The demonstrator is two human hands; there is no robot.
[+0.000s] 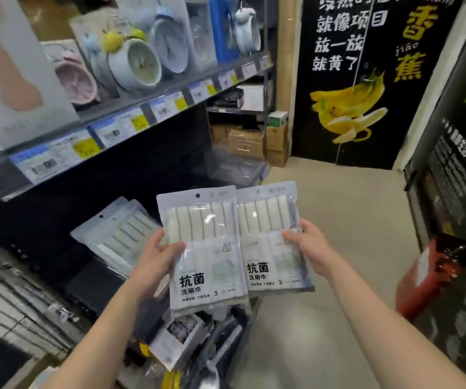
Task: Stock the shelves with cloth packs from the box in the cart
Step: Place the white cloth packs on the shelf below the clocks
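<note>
The left hand (159, 259) pinches a stack of cloth packs (206, 248) and the right hand (307, 242) pinches another pack (271, 242). Thumbs are in front, and the packs are held side by side in mid-air. The slick film (the left seems to hold several) could slip from these edge grips before reaching the shelved packs (119, 234) on the left.

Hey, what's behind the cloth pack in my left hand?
Behind the cloth pack in the left hand, more packs of the same kind lie tilted in a stack on the dark lower shelf. The held pack covers the stack's right edge, so their count cannot be told.
</note>
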